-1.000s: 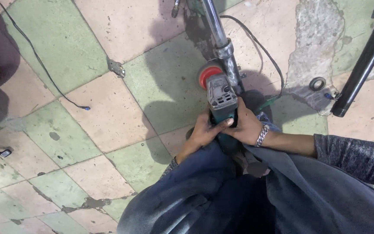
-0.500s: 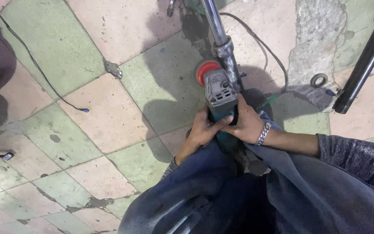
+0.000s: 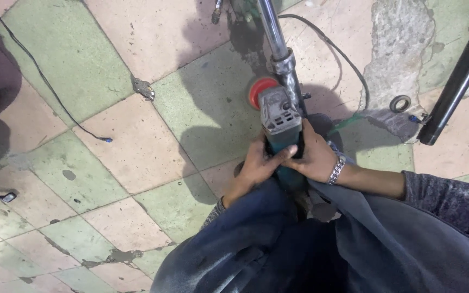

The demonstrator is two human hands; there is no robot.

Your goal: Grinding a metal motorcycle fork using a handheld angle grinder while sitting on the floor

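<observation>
Bare tiles (image 3: 109,135) left of grinder (image 3: 280,122); fork tube (image 3: 278,51) crowds right.

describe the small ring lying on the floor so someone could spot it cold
Start at the rough grey cement patch in the tiled floor, upper right. Follow it down to its lower end, just left of the slanted black tube. The ring lies flat there: small, dark, round with an open centre, unlike the nearby black cable and the tube.

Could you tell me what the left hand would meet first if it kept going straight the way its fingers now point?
The left hand wraps the angle grinder, fingers pointing right across its teal body. Going straight on, it would probably meet the right hand first, which grips the same body from the other side; their fingers already look to touch.
</observation>
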